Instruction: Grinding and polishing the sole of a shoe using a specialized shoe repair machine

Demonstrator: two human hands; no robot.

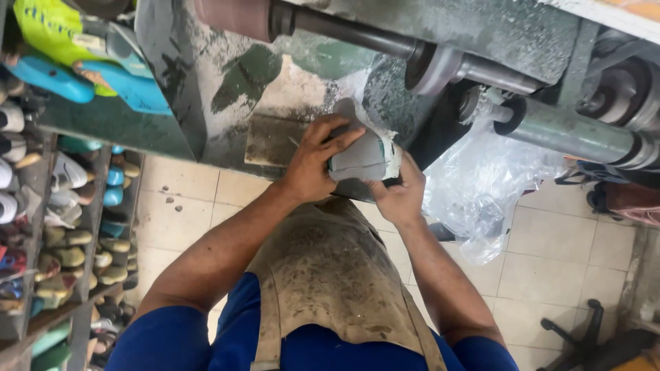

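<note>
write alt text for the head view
Both hands, left hand and right hand, hold a grey shoe upper against a worn grinding machine. A stained leather apron hangs below; shoe racks stand at left.

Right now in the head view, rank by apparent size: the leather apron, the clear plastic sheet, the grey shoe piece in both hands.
1. leather apron, though nearness to the camera inflates it.
2. clear plastic sheet.
3. grey shoe piece, partly covered by the left hand and right hand.

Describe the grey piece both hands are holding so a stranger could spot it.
Look below the green machine with its long shaft. There the left hand and right hand hold a grey shoe upper, the only grey, stitched piece there.
</note>
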